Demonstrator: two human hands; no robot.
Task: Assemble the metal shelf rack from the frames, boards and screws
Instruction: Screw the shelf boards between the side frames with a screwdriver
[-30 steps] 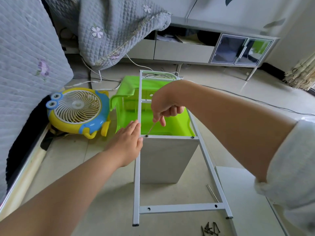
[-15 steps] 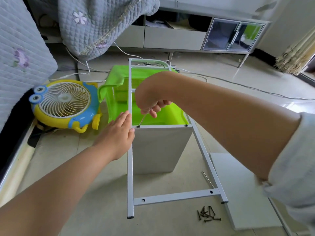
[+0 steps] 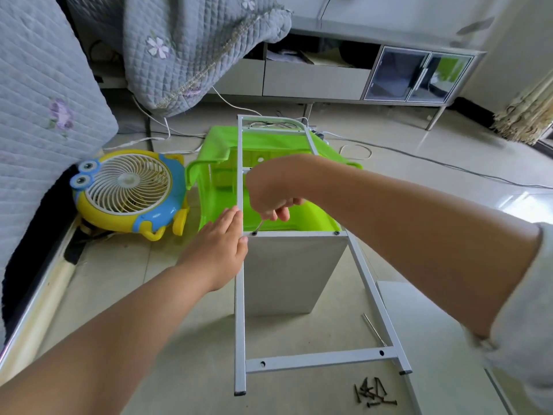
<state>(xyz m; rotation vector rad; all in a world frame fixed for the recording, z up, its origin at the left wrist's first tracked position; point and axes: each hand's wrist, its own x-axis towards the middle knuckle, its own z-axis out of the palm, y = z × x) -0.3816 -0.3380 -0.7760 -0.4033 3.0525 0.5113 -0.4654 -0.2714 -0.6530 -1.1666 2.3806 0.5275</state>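
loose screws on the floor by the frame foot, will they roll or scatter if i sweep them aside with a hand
The loose screws lie in a small criss-crossed heap, so a sweep would probably scatter them singly. Their heads look wider than the shanks, so they would likely curve round rather than roll straight. The floor looks smooth and glossy, so they may skid easily.

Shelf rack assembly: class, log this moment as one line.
step: screwing board to frame | right hand: turning hex key | left hand: bracing frame | spare screws: floor
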